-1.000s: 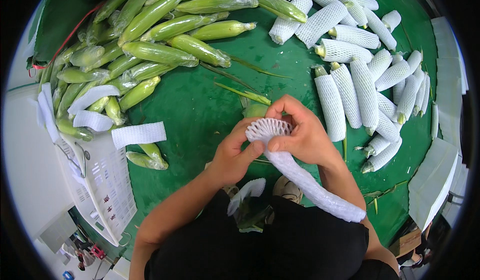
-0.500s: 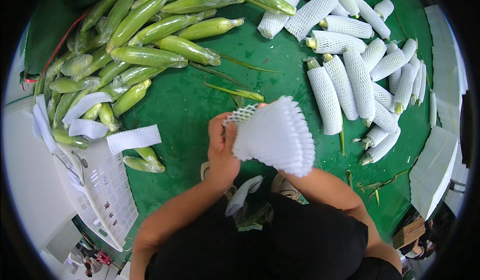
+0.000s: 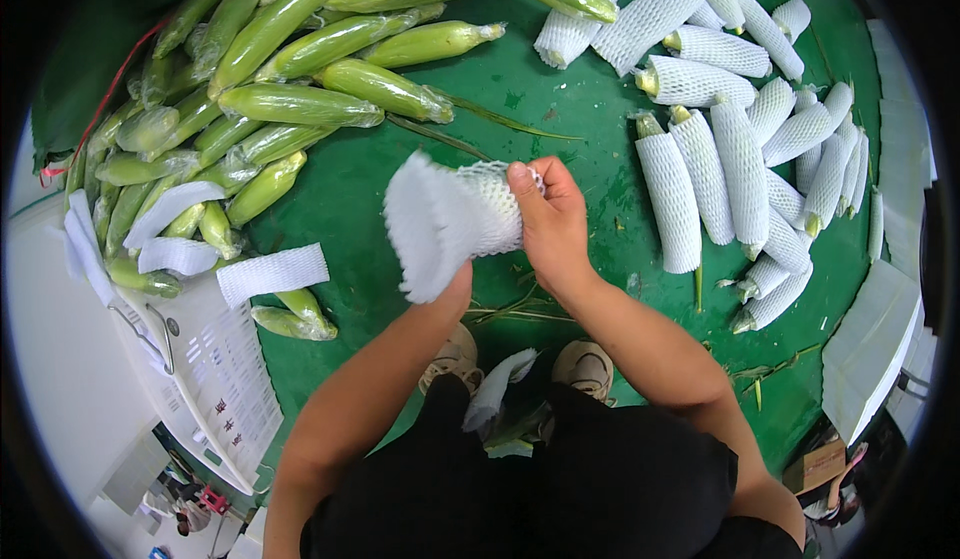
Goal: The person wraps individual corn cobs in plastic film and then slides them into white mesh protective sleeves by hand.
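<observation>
A white foam net sleeve (image 3: 432, 227), flared wide at its left end, is held up before me. My right hand (image 3: 556, 217) is closed on its narrow right end, the thumb pressed on the mesh. Something pale shows through the mesh there; I cannot make out what. My left hand (image 3: 456, 289) is mostly hidden behind the flared end, so its fingers do not show. To the left lies a heap of green corn ears (image 3: 300, 106) wrapped in clear film. Several ears in white foam nets (image 3: 668, 202) lie on the right.
Loose foam sleeves (image 3: 272, 273) lie on the corn near a white plastic crate (image 3: 225, 379). Husk strips (image 3: 510, 122) are scattered on the green surface (image 3: 350, 204). White sheets (image 3: 872, 344) line the right edge. Another foam piece (image 3: 495, 391) is between my legs.
The sleeve has swung round: its flared end, formerly to the right, now points left. My right hand has come out from behind it onto the narrow end; my left hand has gone behind the flare.
</observation>
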Demonstrator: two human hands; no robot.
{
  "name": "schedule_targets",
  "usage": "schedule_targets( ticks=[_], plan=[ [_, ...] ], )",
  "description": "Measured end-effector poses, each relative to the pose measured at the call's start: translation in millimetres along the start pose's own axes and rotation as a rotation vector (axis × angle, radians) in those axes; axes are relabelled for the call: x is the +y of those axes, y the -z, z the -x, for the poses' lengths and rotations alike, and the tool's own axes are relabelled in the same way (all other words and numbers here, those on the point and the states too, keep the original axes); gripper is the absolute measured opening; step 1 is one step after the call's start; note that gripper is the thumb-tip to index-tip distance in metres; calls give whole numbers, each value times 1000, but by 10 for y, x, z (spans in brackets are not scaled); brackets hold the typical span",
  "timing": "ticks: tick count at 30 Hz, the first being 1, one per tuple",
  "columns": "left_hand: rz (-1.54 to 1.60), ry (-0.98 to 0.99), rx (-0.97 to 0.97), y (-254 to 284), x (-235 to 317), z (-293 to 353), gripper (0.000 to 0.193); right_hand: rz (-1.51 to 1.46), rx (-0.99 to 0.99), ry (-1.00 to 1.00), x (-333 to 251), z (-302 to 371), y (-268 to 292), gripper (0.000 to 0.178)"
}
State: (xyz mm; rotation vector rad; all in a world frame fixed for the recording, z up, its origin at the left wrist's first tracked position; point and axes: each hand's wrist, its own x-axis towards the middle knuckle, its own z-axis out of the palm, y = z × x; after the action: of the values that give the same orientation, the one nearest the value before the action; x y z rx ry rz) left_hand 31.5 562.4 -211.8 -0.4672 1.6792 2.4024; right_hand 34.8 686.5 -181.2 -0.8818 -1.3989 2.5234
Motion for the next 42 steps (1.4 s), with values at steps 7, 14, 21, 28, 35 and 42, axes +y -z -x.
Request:
schedule_targets(
  ticks=[7, 14, 21, 28, 35, 42],
  plan=[
    [-837, -137, -267, 738, -458, -196, 45, 403, 20, -4, 1009, -211, 486, 25],
    [-1022, -106, -477, 217, 159, -119, 45, 161, -168, -200, 802, -42, 337, 39],
    [-1084, -998, -718, -505, 839, -101, 33, -962, -126, 49, -446, -328, 893, 42],
    [-1843, -466, -348, 2518, 757, -128, 45, 959, -409, 470, 243, 450, 754, 44],
    [-2013, -554, -741, 2851, 1131, 244, 53, 1019, -1360, 281, 869, 1263, 711, 90],
    [-1978, -613, -1255, 3141, 1239, -125, 71, 644, -1599, 420, 1130, 1524, 726, 87]
  ],
)
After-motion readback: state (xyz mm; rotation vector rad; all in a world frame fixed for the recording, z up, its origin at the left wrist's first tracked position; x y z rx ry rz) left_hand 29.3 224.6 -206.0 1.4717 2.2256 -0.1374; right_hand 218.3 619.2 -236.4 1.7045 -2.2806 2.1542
